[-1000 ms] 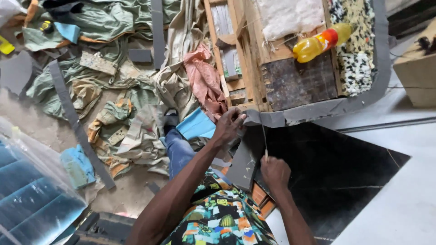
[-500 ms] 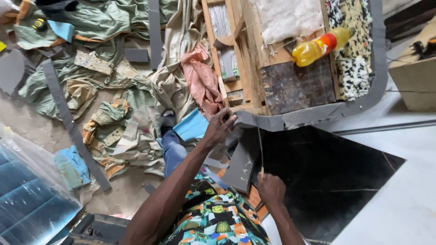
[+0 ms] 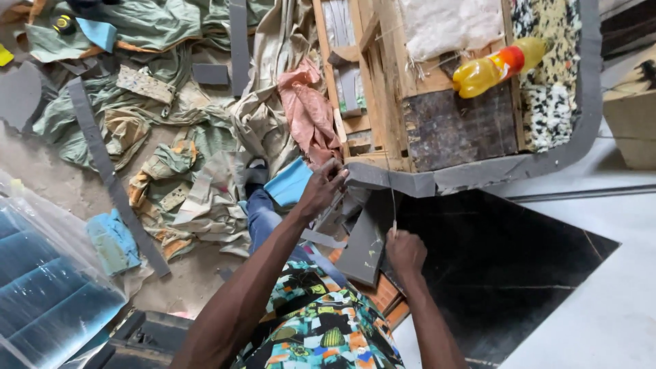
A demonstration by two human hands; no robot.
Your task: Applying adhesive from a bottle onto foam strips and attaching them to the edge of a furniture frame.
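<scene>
At the far left lie plastic-wrapped blue cushions, then a long grey strip across the concrete floor and a litter of green and beige fabric scraps. A pink cloth hangs by the wooden frame, with a blue foam piece just below it. The left hand reaches to the near corner of that frame, fingers bent and spread against the grey covering that runs along the frame's edge; whether they pinch it or only press it flat cannot be told. Just to the right a loose flap of the grey covering hangs down, and a thin pale thread runs taut from the frame's edge down into the right hand, which is clenched around the thread's lower end. This looks like hand-stitching of the covering to the frame's corner, caught as a stitch is drawn tight. A next stitch would call for the left hand holding the edge down flat while the right finds a spot close beside the last one. Farther right, a yellow bottle lies on the frame beside speckled foam, above a black sheet.
</scene>
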